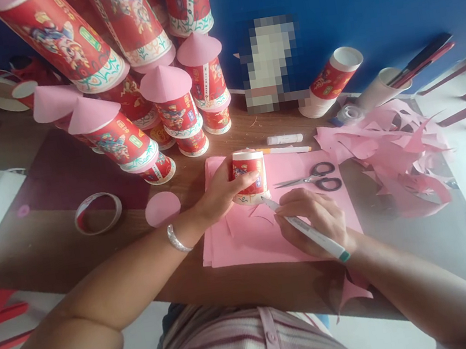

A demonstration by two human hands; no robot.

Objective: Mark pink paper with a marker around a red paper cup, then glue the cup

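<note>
My left hand (222, 192) is closed around a red paper cup (241, 168) printed with colourful figures, its white band towards me. Some green strokes show on that band. In my right hand (315, 219) is a white marker with a green end (306, 229), its tip at or very near the cup's white band. Below both hands lies a stack of pink paper sheets (252, 247). Scissors with dark handles (319, 178) rest on the sheets, just beyond my right hand. A pink paper disc (163, 208) lies left of the stack, near my left wrist.
Towers of red cups with pink cone roofs (167, 84) stand at the back left. Pink paper scraps (400, 155) heap up on the right. A glue stick (284, 139), an orange-and-white pen (284, 150), stacked cups (331, 83) and a pen holder (380, 91) sit behind.
</note>
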